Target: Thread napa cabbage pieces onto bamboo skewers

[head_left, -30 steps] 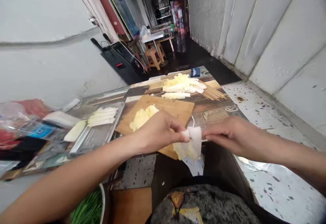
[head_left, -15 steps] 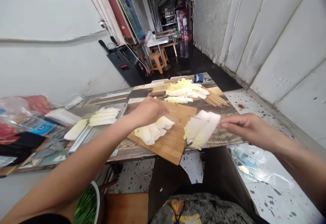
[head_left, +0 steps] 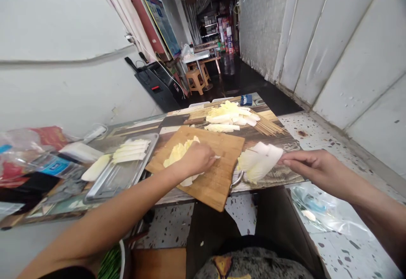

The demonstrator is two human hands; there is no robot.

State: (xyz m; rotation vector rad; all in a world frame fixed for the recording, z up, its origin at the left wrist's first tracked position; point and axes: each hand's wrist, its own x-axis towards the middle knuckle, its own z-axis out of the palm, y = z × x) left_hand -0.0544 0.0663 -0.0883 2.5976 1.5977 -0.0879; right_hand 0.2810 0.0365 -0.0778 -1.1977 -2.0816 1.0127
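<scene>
My right hand (head_left: pixel 309 165) pinches the end of a thin skewer that carries several pale napa cabbage pieces (head_left: pixel 261 162), held out past the right edge of the wooden cutting board (head_left: pixel 218 186). Over the board, my left hand (head_left: pixel 200 157) is closed on a cabbage piece; a white tip (head_left: pixel 217 157) pokes out beside its fingers. More cut cabbage leaves (head_left: pixel 177 152) lie under and beside this hand, partly covered by it. Behind the board are a heap of yellow-white cabbage (head_left: pixel 230 112) and a bundle of bamboo skewers (head_left: pixel 269 123).
A metal tray (head_left: pixel 119 181) to the left holds a row of cabbage skewers (head_left: pixel 131 150). Plastic bags and packages (head_left: pixel 53 165) crowd the table's left end. A knife handle (head_left: pixel 194 121) lies behind the board, and a small blue box (head_left: pixel 246 100) stands at the far edge.
My left hand has come down and right onto the cut cabbage on the board, with its fingers closed. My right hand and the loaded skewer have shifted slightly right and down.
</scene>
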